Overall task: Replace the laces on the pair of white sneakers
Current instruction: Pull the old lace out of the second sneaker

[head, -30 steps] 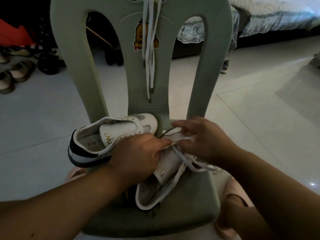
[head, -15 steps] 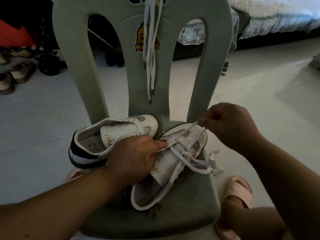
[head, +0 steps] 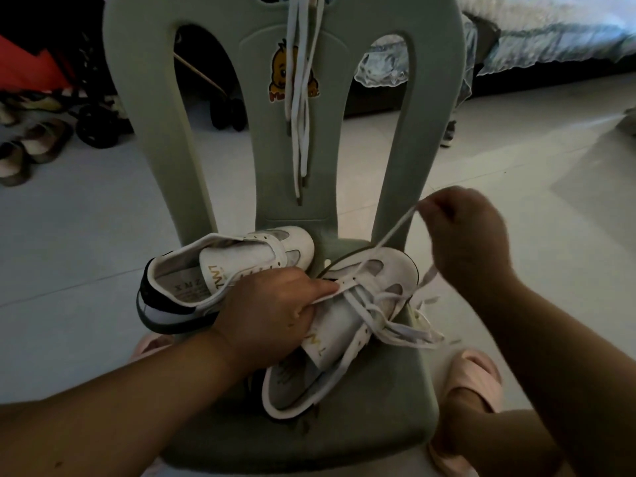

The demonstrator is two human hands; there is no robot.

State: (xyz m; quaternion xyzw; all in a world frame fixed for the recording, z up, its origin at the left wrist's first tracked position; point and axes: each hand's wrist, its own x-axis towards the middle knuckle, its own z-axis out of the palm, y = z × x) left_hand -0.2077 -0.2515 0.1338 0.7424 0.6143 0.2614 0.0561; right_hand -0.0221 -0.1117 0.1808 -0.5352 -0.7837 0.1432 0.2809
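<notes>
Your left hand point(head: 272, 304) is low over the seat of the green plastic chair point(head: 344, 438). Its fingers are curled onto the near sneaker point(head: 347, 325), and the thumb and forefinger pin the eyelet strip beside the tongue. That shoe lies near the middle of the seat, with its toe toward 1 o'clock and its heel opening toward 7 o'clock.

Your right hand point(head: 464, 239) is raised at 2 o'clock from the shoe, clear of the seat. Its fingers are closed tight, pinching one end of the white lace point(head: 396, 229). The lace runs taut from that pinch down to the eyelets near the toe. The rest of it lies slack across the shoe's front and spills off toward 4 o'clock.

The second sneaker point(head: 220, 270) lies at 10 o'clock on the seat, just beside the first. Its toe points at the chair back and its dark heel overhangs the seat's left edge. You cannot tell whether the two toes touch.

At 12 o'clock, spare laces point(head: 303, 98) hang down the chair back and partly cover a duck sticker point(head: 279, 72). A pink slipper point(head: 475, 373) sits on the floor at 4 o'clock, close to the seat's edge. Sandals point(head: 24, 156) lie on the floor far out at 9 o'clock, and a bed point(head: 550, 36) stands beyond the chair at 1 o'clock.
</notes>
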